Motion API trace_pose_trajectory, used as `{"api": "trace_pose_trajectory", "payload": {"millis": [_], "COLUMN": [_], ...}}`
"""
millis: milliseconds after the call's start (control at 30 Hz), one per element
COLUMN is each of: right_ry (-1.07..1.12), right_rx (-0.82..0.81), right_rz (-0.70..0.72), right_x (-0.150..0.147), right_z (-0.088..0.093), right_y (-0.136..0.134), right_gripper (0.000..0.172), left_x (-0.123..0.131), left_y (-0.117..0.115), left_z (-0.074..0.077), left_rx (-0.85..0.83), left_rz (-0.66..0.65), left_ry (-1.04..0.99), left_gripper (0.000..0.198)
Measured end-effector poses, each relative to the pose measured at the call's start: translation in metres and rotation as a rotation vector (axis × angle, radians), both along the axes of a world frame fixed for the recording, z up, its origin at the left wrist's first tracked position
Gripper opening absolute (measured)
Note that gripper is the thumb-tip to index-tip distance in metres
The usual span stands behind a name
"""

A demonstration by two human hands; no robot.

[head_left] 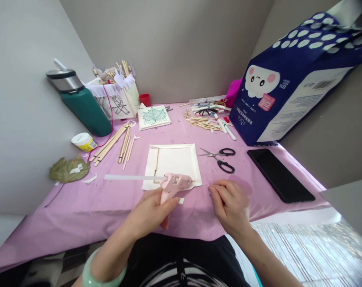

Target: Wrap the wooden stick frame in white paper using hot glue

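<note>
My left hand [149, 211] is wrapped round the handle of a pink hot glue gun [176, 181]. From its back a long pale glue stick [130, 177] sticks out to the left, while the nozzle points right. Beneath the gun lies a square white fabric panel [176, 157] with folded edges, partly covered by it. A thin wooden stick [156, 161] lies along the panel's left side. My right hand [230, 203] is closed just right of the panel, thumb and forefinger pressed together; whatever they may hold is hidden. Black-handled scissors [219, 153] lie open beyond that hand.
Wooden sticks [112, 145] lie at left near a green bottle [82, 103], a white tub [83, 141] and a dried leaf [69, 169]. Behind are a leaf-print panel [153, 116] and markers [225, 125]. A phone [279, 175] and large blue package [288, 79] stand right.
</note>
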State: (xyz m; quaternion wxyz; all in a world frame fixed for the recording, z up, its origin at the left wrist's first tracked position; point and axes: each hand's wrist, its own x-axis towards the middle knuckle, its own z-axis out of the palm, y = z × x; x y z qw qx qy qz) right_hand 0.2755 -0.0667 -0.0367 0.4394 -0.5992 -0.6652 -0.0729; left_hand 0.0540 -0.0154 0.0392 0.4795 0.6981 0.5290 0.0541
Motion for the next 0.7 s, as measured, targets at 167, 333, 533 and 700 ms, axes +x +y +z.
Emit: {"api": "trace_pose_trajectory", "payload": {"millis": [167,333,533,700], "right_ry": [-0.017,-0.027,-0.044,-0.059], "right_rx": [0.003,-0.003,0.005,0.006], "right_rz": [-0.005,-0.005,-0.018,-0.011], "right_x": [0.001,0.0,0.001,0.002], "right_z": [-0.002,-0.005,-0.005,-0.006], "right_y": [0.0,0.001,0.001,0.001], "right_gripper": [0.007,0.006,0.006,0.006], "left_x": [-0.008,-0.015,-0.023,-0.031], "left_y": [-0.001,-0.003,-0.008,-0.007], "left_z": [-0.004,-0.003,0.002,0.001], "left_rx": [0.007,-0.001,-0.018,0.008], "left_rz": [0.033,0.068,0.098,0.11], "left_ry": [-0.017,-0.005,0.025,0.026], "left_gripper": [0.048,0.047,0.046,0.049]}}
